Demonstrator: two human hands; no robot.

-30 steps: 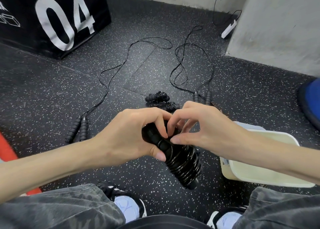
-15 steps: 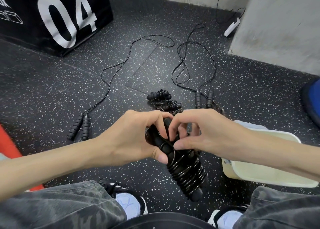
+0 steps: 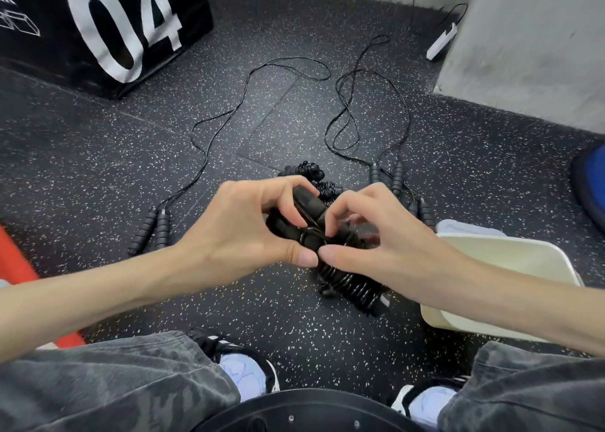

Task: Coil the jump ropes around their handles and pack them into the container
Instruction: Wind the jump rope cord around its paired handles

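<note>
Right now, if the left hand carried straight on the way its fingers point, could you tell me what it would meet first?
The left hand points right, across the coiled jump rope it grips. Just beyond lie the right hand's fingertips, so it would probably meet those first; depth is hard to judge.

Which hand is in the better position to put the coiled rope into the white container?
Probably the right hand: the white container lies directly beside it on the floor. The left hand, gripping the coiled rope too, would have to reach across.

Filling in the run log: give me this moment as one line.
left hand: grips coiled rope | right hand: pinches cord at handles | container: at right | two uncoiled ropes on floor
</note>
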